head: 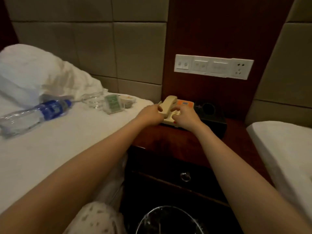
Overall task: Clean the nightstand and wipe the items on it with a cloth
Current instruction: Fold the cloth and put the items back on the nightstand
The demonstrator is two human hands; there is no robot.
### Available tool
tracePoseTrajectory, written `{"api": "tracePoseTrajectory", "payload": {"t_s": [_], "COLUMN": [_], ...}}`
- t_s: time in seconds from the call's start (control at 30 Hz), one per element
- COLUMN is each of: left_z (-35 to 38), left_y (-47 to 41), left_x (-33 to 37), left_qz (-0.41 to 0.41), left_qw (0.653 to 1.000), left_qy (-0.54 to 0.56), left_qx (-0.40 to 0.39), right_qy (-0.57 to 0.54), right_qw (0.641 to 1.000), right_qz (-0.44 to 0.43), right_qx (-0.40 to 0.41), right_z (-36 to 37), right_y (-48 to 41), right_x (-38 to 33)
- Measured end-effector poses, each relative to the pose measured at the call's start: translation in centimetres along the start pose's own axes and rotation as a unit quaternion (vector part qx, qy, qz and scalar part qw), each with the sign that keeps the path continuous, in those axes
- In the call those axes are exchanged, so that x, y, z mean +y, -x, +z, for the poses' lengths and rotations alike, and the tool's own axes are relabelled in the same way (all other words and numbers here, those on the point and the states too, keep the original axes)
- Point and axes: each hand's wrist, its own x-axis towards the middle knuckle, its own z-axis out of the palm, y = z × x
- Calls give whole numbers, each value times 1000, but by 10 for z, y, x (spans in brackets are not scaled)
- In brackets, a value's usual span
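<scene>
One beige plastic telephone (184,103) on one dark wooden nightstand (168,142). My left hand (152,114) grips its handset (168,102), my right hand (185,119) its base (167,121).

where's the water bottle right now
Head view, left side: the water bottle lies on its side on the bed, near the pillow and left of the green packet.

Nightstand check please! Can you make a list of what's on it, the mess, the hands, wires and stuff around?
Surface: glossy wooden nightstand.
Job's things: telephone and black box on it; no cloth seen.
Clutter: water bottle, glasses, green packet on the bed.
Hands: left hand grips the handset; right hand holds the telephone.
Cables: nothing seen.
Surroundings: socket panel above, bin below, pillow on bed.
</scene>
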Motion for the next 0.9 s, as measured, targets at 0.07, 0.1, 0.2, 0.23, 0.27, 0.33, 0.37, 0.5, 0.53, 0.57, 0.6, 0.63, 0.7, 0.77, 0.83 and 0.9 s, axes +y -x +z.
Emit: {"api": "tracePoseTrajectory", "payload": {"t_s": [0.07, 0.1, 0.2, 0.23, 0.27, 0.33, 0.37, 0.5, 0.53, 0.57, 0.6, 0.63, 0.7, 0.77, 0.83, 0.9], "left_z": [-13, -18, -25, -28, -34, -49, -58, -90, -98, -104, -110, -115, -124, -132, -140, -148], "left_y": [22, 34, 70, 81, 91, 110, 119, 157, 167, 175, 184, 192, 210, 230, 249, 271], "left_x": [-15, -22, -41, -47, -53, -67, -75, -106, -113, -121, -128, -135, -148, -160, -174, -188], "left_qz": [-38, -57, -93, -103, -112, -131, -141, -189, -200, -210, -221, -232, -252, -273, -296, -328], "left_qw": [998, 994, 985, 983, 980, 973, 970, 955, 951, 947, 943, 939, 932, 925, 916, 904], "left_qy": [53, 83, 134, 142, 148, 153, 150, 147, 146, 145, 141, 136, 121, 106, 94, 90], "left_qx": [25, 37, 51, 61, 76, 110, 127, 175, 186, 196, 205, 213, 230, 244, 255, 260], "right_qy": [-84, -139, -257, -286, -311, -345, -356, -382, -382, -383, -383, -382, -376, -371, -358, -341], "right_qw": [996, 990, 966, 957, 948, 933, 926, 906, 904, 900, 898, 896, 895, 891, 888, 886], "right_qz": [-12, -13, -4, 2, 9, 21, 20, -8, -17, -26, -33, -35, -35, -46, -68, -96], "right_qx": [-1, -6, -32, -45, -63, -104, -124, -180, -193, -205, -215, -224, -239, -258, -281, -299], "right_z": [11, 17, 37, 44, 51, 63, 68, 83, 87, 91, 95, 99, 107, 115, 123, 130], "right_y": [3, 6, 18, 21, 25, 33, 38, 57, 62, 66, 71, 76, 86, 97, 110, 124], "right_x": [-22, -34, -68, -79, -91, -115, -128, -178, -189, -199, -209, -218, -237, -256, -275, -292]}}
